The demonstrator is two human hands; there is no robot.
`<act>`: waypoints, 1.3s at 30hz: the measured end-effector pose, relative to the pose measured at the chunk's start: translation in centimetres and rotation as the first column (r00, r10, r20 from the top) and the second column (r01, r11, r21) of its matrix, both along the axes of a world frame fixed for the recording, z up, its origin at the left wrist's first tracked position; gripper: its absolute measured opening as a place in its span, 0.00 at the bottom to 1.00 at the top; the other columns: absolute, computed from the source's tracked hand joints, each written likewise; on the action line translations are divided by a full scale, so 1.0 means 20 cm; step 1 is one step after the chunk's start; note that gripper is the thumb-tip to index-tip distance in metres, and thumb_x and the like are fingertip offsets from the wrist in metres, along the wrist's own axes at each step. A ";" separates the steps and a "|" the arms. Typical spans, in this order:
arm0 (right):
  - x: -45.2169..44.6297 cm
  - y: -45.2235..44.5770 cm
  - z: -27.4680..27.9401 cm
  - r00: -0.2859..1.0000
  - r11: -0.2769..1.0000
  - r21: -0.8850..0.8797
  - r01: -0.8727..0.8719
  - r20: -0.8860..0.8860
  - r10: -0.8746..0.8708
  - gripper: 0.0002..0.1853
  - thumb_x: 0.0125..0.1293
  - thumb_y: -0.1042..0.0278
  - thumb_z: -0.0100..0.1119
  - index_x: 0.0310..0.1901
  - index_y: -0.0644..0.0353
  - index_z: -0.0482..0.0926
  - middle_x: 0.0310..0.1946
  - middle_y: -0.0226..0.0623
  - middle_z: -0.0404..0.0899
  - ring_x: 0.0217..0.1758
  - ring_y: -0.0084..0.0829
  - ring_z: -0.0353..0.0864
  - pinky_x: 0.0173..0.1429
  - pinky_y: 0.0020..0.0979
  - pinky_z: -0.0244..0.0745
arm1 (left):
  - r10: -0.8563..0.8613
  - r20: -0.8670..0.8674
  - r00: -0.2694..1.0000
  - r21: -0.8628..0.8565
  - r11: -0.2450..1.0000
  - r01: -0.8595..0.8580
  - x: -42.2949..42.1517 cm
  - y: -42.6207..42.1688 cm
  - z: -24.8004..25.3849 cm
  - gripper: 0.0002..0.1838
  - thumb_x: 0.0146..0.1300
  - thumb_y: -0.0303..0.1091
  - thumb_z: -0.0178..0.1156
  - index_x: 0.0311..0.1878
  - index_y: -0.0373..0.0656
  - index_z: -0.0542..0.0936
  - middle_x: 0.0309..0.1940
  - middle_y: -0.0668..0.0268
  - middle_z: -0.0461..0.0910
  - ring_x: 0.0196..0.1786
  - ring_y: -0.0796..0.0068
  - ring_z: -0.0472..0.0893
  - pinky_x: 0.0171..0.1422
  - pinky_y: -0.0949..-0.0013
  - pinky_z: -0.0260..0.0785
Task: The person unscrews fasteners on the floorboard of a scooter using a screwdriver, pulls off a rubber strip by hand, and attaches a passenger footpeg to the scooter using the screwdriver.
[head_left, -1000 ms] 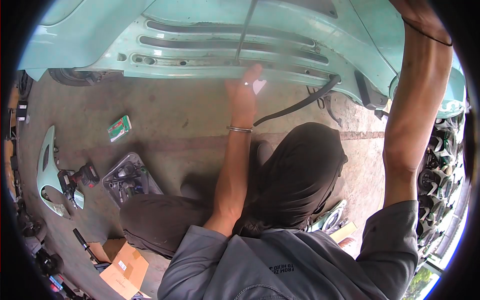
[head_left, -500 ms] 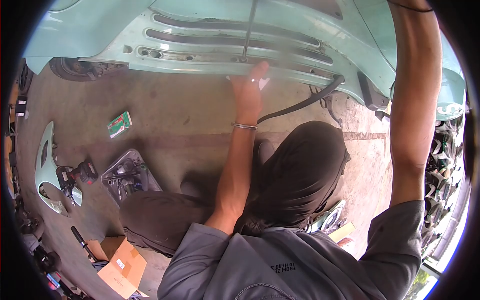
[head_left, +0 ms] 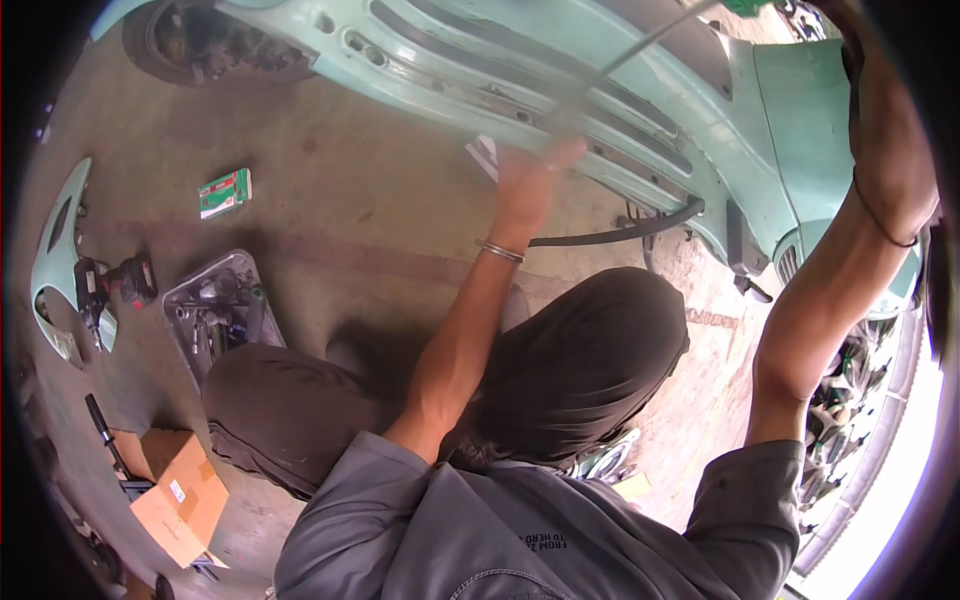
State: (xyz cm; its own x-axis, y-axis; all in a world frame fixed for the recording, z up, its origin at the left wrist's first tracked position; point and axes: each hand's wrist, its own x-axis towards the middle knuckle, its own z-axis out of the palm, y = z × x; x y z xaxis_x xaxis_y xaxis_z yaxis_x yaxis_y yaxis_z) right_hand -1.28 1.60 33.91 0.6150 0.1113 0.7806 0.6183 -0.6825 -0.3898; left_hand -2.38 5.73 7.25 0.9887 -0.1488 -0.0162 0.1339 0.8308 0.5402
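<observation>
My left hand (head_left: 530, 185) is blurred at the edge of the mint-green scooter's footboard (head_left: 600, 140), its thumb stretched along the rim. From its left side sticks out a flat white piece (head_left: 483, 155), its kind unclear, pinched in the fingers. At the top right edge, my right hand (head_left: 838, 12) is mostly cut off, beside the green handle of a long screwdriver (head_left: 650, 42). The shaft slants down-left, and its tip is lost in blur over the footboard, just above my left hand. A black rubber strip (head_left: 620, 237) hangs loose from the footboard's rear end.
At left on the floor lie a green-and-white box (head_left: 225, 193), a mint-green panel (head_left: 58, 235), a cordless drill (head_left: 110, 290) and a grey tray of tools (head_left: 172, 300). An open cardboard box (head_left: 178, 500) stands below. A scooter wheel (head_left: 215, 45) is at top left.
My view has turned, so the scooter appears tilted. The screwdriver went from upright to slanting, and its green handle came into view. My left hand remains by the footboard edge.
</observation>
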 end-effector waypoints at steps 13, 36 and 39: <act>0.00 -0.23 0.33 0.895 0.906 -0.356 0.230 -0.289 -0.340 0.27 0.68 0.53 0.60 0.60 0.68 0.75 0.42 0.43 0.82 0.32 0.31 0.81 0.43 0.31 0.77 | -0.030 0.160 0.987 0.028 0.999 0.026 0.03 0.01 0.00 0.30 0.54 0.22 0.66 0.62 0.36 0.70 0.52 0.63 0.74 0.53 0.74 0.75 0.53 0.71 0.75; 0.02 -0.17 0.20 0.903 0.712 -0.556 0.429 0.295 -0.314 0.30 0.69 0.49 0.58 0.60 0.71 0.72 0.37 0.43 0.81 0.29 0.29 0.81 0.37 0.27 0.79 | 0.024 0.107 0.994 0.080 0.996 -0.033 0.02 0.00 0.00 0.30 0.52 0.28 0.67 0.60 0.36 0.70 0.47 0.63 0.76 0.50 0.73 0.76 0.57 0.69 0.70; 0.00 -0.17 0.20 0.941 0.826 -0.452 0.336 0.188 -0.280 0.28 0.70 0.50 0.57 0.58 0.70 0.73 0.34 0.42 0.81 0.27 0.28 0.81 0.35 0.26 0.79 | 0.008 0.075 0.997 0.090 0.996 -0.014 0.02 0.00 -0.01 0.30 0.53 0.28 0.67 0.60 0.37 0.69 0.47 0.64 0.76 0.50 0.73 0.77 0.56 0.69 0.71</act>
State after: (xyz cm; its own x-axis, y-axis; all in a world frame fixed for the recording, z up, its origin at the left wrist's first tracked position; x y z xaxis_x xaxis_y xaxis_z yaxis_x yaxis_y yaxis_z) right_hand -1.21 -1.74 37.90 0.5942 0.3012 0.7458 0.3634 -0.9277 0.0852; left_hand -1.98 5.80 6.97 0.9893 -0.1392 0.0448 0.0814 0.7791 0.6216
